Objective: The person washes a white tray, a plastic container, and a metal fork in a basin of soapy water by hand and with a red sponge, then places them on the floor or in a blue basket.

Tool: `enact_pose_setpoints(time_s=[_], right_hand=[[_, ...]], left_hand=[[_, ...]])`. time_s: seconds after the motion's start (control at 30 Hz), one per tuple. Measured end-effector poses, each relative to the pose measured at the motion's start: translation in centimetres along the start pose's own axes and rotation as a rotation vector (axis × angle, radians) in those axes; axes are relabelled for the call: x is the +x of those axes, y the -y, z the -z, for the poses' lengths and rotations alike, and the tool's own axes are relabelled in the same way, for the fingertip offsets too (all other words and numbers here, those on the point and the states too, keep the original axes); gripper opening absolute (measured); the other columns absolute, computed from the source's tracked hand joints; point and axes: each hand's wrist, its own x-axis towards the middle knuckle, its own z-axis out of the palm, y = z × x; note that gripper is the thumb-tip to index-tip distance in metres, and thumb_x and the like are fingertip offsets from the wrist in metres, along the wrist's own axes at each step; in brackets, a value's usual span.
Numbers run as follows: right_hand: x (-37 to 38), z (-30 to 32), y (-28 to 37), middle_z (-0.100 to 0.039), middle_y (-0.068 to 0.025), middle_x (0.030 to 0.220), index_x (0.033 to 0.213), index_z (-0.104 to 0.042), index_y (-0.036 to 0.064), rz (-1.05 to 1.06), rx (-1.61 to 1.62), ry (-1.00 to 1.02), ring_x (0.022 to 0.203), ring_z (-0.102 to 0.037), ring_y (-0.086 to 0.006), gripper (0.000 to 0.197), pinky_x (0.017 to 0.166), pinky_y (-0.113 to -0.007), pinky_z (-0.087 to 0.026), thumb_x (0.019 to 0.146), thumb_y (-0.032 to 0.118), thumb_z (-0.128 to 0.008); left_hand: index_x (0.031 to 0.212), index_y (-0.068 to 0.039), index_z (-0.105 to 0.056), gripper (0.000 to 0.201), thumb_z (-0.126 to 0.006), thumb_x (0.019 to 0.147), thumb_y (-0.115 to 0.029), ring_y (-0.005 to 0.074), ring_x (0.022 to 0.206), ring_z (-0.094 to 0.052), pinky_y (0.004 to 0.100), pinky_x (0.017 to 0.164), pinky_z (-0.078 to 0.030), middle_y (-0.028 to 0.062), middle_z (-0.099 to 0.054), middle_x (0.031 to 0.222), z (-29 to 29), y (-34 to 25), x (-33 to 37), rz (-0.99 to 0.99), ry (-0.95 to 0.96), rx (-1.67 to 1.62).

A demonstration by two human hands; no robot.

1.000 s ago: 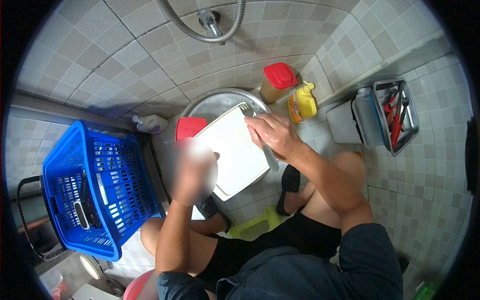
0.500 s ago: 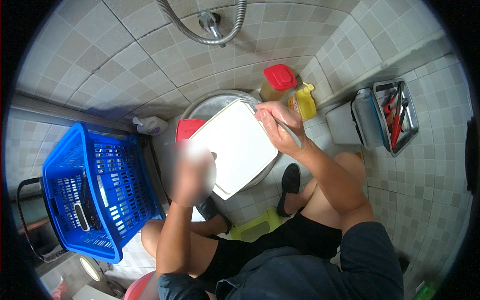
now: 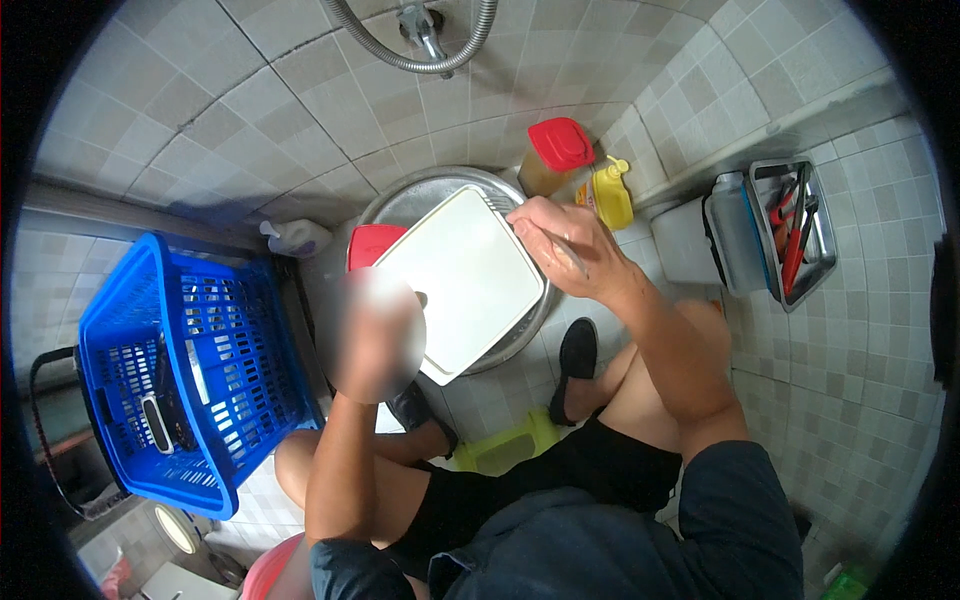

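A white cutting board (image 3: 470, 280) with rounded corners and a small hole near its left edge lies slanted over a round metal basin (image 3: 400, 190). My left hand (image 3: 380, 335) is at the board's left edge, gripping it there; its fingers are blurred. In my right hand (image 3: 565, 245), closed around the grey handle, is a metal fork (image 3: 497, 203) whose tines reach the board's upper right edge. A red plastic piece (image 3: 372, 245) shows beside the board at the basin's left, partly covered.
A blue basket (image 3: 220, 400) stands at left, near a white bottle (image 3: 296, 238). Behind the basin are a red-lidded container (image 3: 556, 158) and a yellow bottle (image 3: 606, 195). A metal tray (image 3: 822, 240) with red-handled tools sits right. A green stool (image 3: 510, 446) is between my feet.
The board and both hands sit slightly higher and more to the left in view. The fork's handle appears more foreshortened as my right hand has turned. Both grips remain.
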Motion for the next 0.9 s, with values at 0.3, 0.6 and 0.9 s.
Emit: enact_pose_setpoints(time_s=[0.3,0.6,0.9], right_hand=[[-1.5,0.1,-1.3,-0.065,-0.0166,0.078,0.092,-0.058,-0.0006,-0.107,-0.029,0.203,0.070,-0.065,-0.0365,0.004,0.062,-0.040,-0.050,0.094,0.003,-0.058],[-1.4,-0.2,-1.1,-0.067,-0.0161,0.085,0.099,-0.062,0.0000,-0.004,-0.067,0.055,0.074,-0.067,-0.0334,0.007,0.063,-0.039,-0.052,0.096,0.003,-0.057],[-0.8,-0.3,-0.3,-0.065,-0.0145,0.083,0.101,-0.062,-0.0031,-0.023,-0.033,0.007,0.072,-0.067,-0.0307,0.009,0.065,-0.037,-0.052,0.096,0.001,-0.056]], left_hand=[[0.129,0.000,-0.057,0.040,-0.062,0.090,0.001,0.0270,0.106,-0.066,0.0400,0.095,-0.054,0.0155,-0.066,0.118,-1.1,-3.3,0.6,0.156,-0.162,-0.523],[0.124,0.003,-0.061,0.037,-0.067,0.088,0.002,0.0251,0.095,-0.070,0.0372,0.087,-0.057,0.0159,-0.070,0.110,-0.8,-4.3,1.1,0.173,-0.133,-0.497],[0.118,-0.001,-0.066,0.029,-0.069,0.089,0.002,0.0197,0.092,-0.070,0.0338,0.080,-0.058,0.0111,-0.072,0.106,-1.1,-3.3,0.4,0.222,0.033,-0.367]])
